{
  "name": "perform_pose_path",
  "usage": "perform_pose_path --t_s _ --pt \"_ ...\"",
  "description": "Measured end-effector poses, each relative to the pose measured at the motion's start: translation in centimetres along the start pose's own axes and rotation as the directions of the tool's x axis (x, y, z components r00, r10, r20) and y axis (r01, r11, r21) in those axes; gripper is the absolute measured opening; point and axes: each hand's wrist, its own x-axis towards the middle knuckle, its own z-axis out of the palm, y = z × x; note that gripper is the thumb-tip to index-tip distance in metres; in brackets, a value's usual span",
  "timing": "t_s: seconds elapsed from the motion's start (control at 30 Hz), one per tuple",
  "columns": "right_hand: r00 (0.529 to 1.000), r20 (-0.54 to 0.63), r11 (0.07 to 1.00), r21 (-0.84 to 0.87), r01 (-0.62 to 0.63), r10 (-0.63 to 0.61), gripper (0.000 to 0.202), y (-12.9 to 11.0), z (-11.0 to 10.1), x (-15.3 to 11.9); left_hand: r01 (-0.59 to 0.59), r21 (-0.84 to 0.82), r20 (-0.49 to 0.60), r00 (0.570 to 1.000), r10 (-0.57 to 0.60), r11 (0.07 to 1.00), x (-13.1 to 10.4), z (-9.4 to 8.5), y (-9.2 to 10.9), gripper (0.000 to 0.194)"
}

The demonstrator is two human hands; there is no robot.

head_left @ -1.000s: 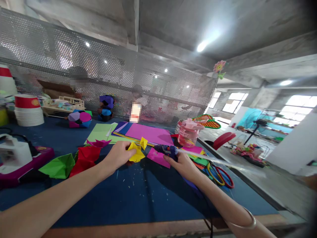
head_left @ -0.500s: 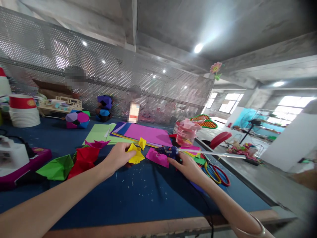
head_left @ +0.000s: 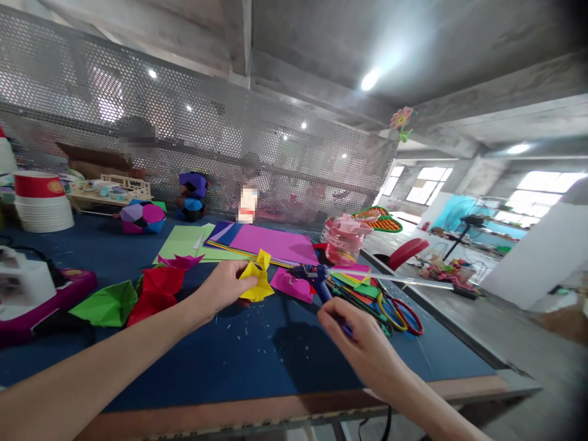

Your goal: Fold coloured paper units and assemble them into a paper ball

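The left hand (head_left: pixel 223 285) pinches a bright yellow, angular folded-paper piece (head_left: pixel 258 286) above the dark blue tabletop (head_left: pixel 220 367), left of a dark blue plastic glue gun (head_left: pixel 313 274). The right hand (head_left: pixel 362 334) has its fingers curled at the lower end of the gun's handle; whether they grip it cannot be told. If that hold is loose, the gun could tip, since the long, clear glue stick (head_left: pixel 390 277) jutting from its rear puts weight far back. The nozzle points towards the left hand, so, if hot, a small lurch of either hand could burn the fingers. A drip could mark the flat magenta paper sheet (head_left: pixel 298 292) below. Pinching too hard could crush the thin yellow folds.
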Motion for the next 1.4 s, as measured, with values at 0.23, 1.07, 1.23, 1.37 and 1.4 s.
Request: perform_pose_path --t_s 0.23,1.07,1.23,1.37,1.4 --pt "0.986 0.157 0.910 0.414 -0.010 -0.061 0.026 -2.3 3.7 6.7 -0.073 -0.016 0.086 0.994 0.074 0.997 0.0 0.1 0.2 0.021" --pt "0.988 0.121 0.931 0.361 0.046 -0.096 0.018 -1.8 5.6 7.7 -0.198 0.496 0.058 0.979 0.195 0.846 -0.6 0.3 -0.2 0.012" --pt "0.991 0.064 0.969 0.226 0.101 -0.119 0.013 -1.8 6.0 7.4 -0.201 0.554 0.062 0.978 0.200 0.808 -0.5 0.3 -0.5 0.015" --pt "0.990 0.048 0.978 0.166 0.126 -0.136 0.010 -1.7 6.0 7.4 -0.259 0.533 0.104 0.965 0.242 0.805 -0.4 0.4 -0.8 0.014" --pt "0.989 0.048 0.978 0.161 0.130 -0.140 0.010 -1.8 6.0 7.4 -0.270 0.524 0.110 0.962 0.249 0.808 -0.3 0.4 -0.8 0.014"
